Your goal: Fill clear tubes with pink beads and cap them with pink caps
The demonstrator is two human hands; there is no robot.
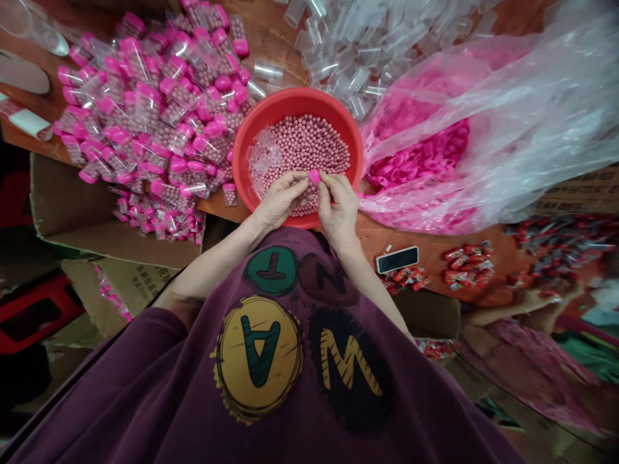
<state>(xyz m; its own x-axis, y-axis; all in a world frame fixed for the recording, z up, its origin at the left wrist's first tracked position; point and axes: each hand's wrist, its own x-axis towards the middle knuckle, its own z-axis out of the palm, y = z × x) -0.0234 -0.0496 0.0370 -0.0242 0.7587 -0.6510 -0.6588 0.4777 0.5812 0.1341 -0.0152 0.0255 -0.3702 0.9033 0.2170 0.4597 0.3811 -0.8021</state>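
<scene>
Over the red basin, my two hands meet fingertip to fingertip. A bright pink cap shows between them. My right hand is closed, pinching the cap with thumb and forefinger. My left hand is also closed, its fingers against a small container below the cap; that container is mostly hidden and blends with the beads behind. Dusty-pink beads fill much of the basin. Several clear plastic containers lie among them on the left side.
Left of the basin is a heap of bead-filled, pink-capped containers, spilling towards a cardboard box. Clear empty tubes lie behind. On the right are a plastic bag of pink caps, a phone and another person's arm.
</scene>
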